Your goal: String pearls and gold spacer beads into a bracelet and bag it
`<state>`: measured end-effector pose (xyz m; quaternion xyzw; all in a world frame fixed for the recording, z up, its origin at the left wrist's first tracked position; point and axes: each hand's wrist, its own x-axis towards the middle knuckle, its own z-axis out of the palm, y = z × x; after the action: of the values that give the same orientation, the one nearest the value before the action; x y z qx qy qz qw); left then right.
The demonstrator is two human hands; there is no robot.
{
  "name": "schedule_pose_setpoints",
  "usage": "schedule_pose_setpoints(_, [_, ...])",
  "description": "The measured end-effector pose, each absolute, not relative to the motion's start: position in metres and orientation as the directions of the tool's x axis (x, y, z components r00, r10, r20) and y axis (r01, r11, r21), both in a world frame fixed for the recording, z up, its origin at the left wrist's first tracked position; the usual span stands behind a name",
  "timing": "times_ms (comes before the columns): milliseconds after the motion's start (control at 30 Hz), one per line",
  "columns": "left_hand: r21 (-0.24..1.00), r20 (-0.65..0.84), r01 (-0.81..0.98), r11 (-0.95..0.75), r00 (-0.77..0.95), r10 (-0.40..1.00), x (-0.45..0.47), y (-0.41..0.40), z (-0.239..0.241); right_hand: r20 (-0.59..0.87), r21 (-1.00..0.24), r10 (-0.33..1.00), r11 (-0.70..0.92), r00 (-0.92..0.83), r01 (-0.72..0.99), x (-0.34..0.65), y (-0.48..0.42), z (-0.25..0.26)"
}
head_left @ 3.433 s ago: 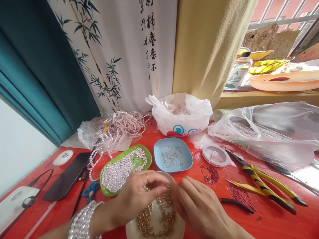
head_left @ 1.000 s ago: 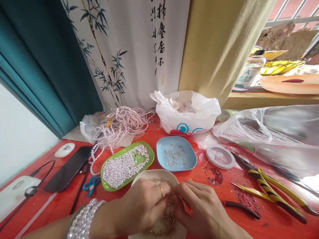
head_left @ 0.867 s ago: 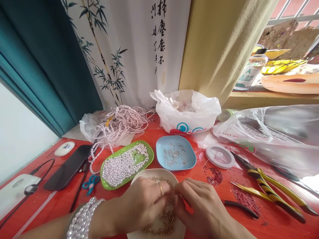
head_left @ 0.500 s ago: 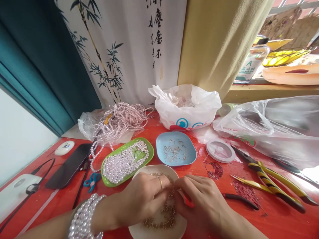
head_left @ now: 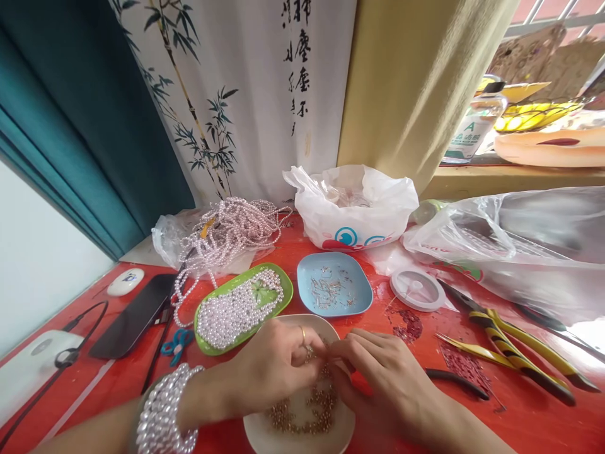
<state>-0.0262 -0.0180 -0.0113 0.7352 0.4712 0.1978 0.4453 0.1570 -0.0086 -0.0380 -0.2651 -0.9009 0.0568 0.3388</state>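
Observation:
My left hand [head_left: 286, 359] and my right hand [head_left: 378, 369] meet fingertip to fingertip over a white plate [head_left: 258, 435]. Both have their fingers pinched together; whatever sits between them is too small or too covered to make out. Small gold beads [head_left: 314, 419] lie in the plate beneath them. On my left wrist is a thick pearl-bead bracelet [head_left: 167, 410], and a ring shows on a left finger. Just beyond the plate stand a green tray [head_left: 203, 340] of pinkish-white pearl beads [head_left: 227, 318] and a blue dish [head_left: 307, 268] holding small metal pins.
Yellow-and-black pliers [head_left: 524, 359], tweezers [head_left: 472, 350] and a dark curved handle [head_left: 458, 383] lie right. Behind are bead strands [head_left: 236, 227], a white bag [head_left: 354, 221], a clear bag [head_left: 543, 233] and a round lid [head_left: 418, 290]. A phone [head_left: 132, 318] lies left.
My hands stay together over the plate, with only slight finger movement. The whole view has shifted a little, so the background sits slightly lower.

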Motion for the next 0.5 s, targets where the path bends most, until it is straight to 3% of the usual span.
schedule_pose_setpoints(167, [0.853, -0.085, 0.493, -0.174, 0.459, 0.885, -0.025, -0.018, -0.012, 0.563, -0.255, 0.549, 0.826, -0.617, 0.502, 0.164, -0.005, -0.029])
schedule_pose_setpoints(367, [0.852, -0.100, 0.501, -0.150, 0.437, 0.894, -0.024, -0.018, -0.011, 0.633, -0.253, 0.690, 0.613, -0.351, 0.748, 0.192, -0.004, -0.010])
schedule_pose_setpoints(500, [0.830, -0.074, 0.525, -0.187, 0.436, 0.897, -0.025, -0.019, -0.012, 0.538, -0.116, 0.780, 0.444, -0.320, 0.888, 0.225, -0.033, -0.027])
